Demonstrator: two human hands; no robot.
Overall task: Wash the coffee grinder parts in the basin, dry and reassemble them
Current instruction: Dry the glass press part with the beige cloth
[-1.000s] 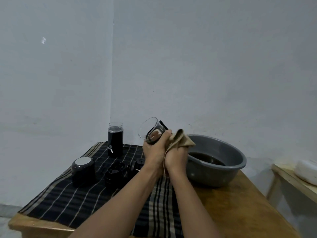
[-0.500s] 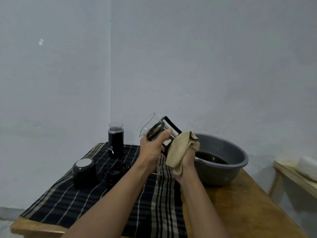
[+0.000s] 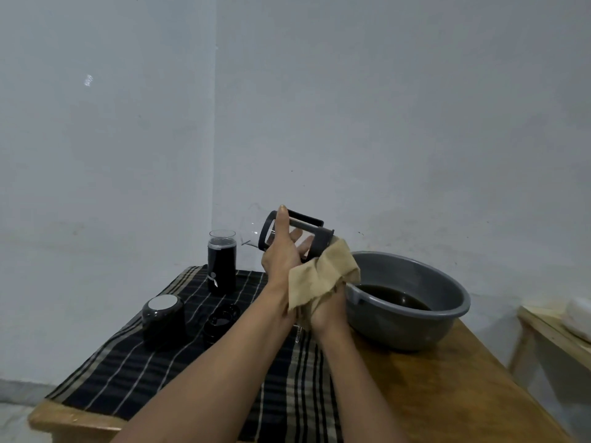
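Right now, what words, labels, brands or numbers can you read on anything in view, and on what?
No text is readable.
Grinder: small white mark low on its front, too small to read.
Jug in the left hand, cloth in the right hand, basin: no print shows.

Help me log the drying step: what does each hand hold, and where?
Left hand grips the glass jug round its middle; right hand holds the beige cloth bunched against the jug's base end.
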